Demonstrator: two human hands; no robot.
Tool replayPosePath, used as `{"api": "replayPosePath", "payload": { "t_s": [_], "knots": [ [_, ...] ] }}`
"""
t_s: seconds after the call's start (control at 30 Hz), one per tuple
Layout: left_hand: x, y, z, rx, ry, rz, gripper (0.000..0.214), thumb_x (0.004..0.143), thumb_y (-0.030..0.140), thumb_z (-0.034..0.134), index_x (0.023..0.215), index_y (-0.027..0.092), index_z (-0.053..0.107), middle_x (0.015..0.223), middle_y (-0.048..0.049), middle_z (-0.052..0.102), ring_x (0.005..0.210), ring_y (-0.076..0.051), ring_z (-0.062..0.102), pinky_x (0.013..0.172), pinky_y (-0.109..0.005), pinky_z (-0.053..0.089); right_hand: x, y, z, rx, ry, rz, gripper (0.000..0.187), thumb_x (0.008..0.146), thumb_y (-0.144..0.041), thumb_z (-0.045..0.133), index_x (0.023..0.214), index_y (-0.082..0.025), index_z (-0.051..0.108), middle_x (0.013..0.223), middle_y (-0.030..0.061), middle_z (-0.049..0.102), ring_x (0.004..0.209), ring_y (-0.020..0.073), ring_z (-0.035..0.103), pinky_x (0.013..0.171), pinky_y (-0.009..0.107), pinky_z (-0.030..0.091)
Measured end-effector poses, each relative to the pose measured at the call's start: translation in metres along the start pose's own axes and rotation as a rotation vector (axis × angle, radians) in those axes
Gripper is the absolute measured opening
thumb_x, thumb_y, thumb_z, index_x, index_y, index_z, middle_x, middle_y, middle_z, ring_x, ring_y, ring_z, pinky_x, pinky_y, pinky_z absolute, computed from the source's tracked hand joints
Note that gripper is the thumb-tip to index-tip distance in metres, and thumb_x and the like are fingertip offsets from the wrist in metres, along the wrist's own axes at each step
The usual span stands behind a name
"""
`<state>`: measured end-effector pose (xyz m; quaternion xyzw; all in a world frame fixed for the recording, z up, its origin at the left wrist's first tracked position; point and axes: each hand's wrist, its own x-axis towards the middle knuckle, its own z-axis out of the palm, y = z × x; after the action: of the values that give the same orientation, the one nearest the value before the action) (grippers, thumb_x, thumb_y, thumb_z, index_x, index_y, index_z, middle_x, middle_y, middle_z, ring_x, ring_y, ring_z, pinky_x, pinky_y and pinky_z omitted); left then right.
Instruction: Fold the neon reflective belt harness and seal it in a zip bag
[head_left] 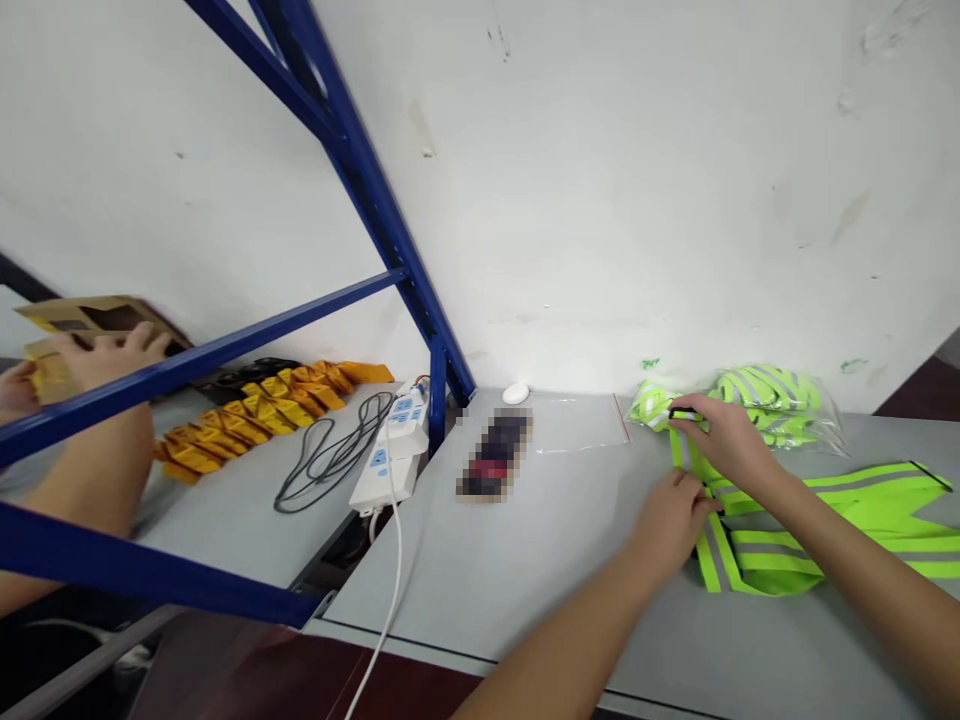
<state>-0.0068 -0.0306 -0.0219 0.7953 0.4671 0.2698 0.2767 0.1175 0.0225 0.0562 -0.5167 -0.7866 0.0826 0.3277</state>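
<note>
Bare left forearm (570, 640), foremost; left hand (673, 515) and right hand (724, 435), each grip pinched closed on neon-yellow, grey-striped fabric strapping (862, 500), four o'clock on grey bench (570, 560). Risk: loosened pinch could let strands twist; loops beneath right forearm (840, 545) might snag if dragged.

The grey table (570, 550) carries neon straps (870, 520), bagged straps (772, 392) and a disc (516, 393).

Bare hands (721, 436); slim forearms (585, 632), bare to view's edge
</note>
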Motion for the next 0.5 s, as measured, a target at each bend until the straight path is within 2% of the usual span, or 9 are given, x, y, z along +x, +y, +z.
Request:
{"api": "replayPosePath", "payload": {
  "t_s": [0.1,0.2,0.27,0.37,0.5],
  "knots": [
    [0.001,-0.003,-0.007,-0.125,0.016,0.013,0.014,0.088,0.024,0.056,0.077,0.019,0.064,0.083,-0.0015,0.062,0.079,-0.016,0.06,0.073,-0.027,0.046,-0.008,-0.007,-0.006,0.041,0.02,0.011,0.019,0.087,-0.032,0.053,0.098,-0.024,0.066,0.094,0.0028,0.074,0.078,0.0222,0.068,0.069,0.034,0.052],
    [0.002,-0.003,-0.011,-0.174,0.017,0.006,0.01,0.085,0.022,0.058,0.077,0.019,0.064,0.081,-0.0006,0.064,0.076,-0.016,0.06,0.071,-0.026,0.045,-0.021,-0.016,-0.016,0.077,0.006,0.027,0.018,0.087,-0.029,0.054,0.099,-0.025,0.067,0.097,0.0014,0.074,0.083,0.0215,0.068,0.072,0.034,0.053],
    [0.003,-0.001,-0.013,-0.118,0.02,-0.021,0.009,0.084,0.024,0.058,0.078,0.019,0.062,0.08,-0.0006,0.064,0.076,-0.017,0.059,0.071,-0.028,0.044,-0.034,-0.022,-0.022,0.101,-0.024,0.025,0.019,0.087,-0.026,0.053,0.1,-0.026,0.068,0.098,0.0006,0.074,0.085,0.0206,0.069,0.072,0.032,0.054],
    [0.005,0.001,-0.015,0.098,0.056,-0.139,0.009,0.081,0.027,0.059,0.076,0.02,0.058,0.081,-0.0015,0.064,0.082,-0.02,0.059,0.075,-0.032,0.04,-0.064,-0.03,-0.026,0.125,-0.08,-0.036,0.024,0.089,-0.022,0.05,0.104,-0.029,0.069,0.099,0.0001,0.074,0.085,0.0202,0.07,0.073,0.033,0.056],
    [0.007,0.0,-0.015,0.213,0.108,-0.253,0.011,0.077,0.026,0.059,0.082,0.02,0.051,0.087,-0.0023,0.062,0.085,-0.021,0.057,0.08,-0.036,0.036,-0.115,-0.032,-0.016,0.127,-0.128,-0.153,0.028,0.093,-0.019,0.047,0.11,-0.029,0.067,0.106,0.0023,0.073,0.094,0.0205,0.07,0.079,0.034,0.058]
  ]
}}
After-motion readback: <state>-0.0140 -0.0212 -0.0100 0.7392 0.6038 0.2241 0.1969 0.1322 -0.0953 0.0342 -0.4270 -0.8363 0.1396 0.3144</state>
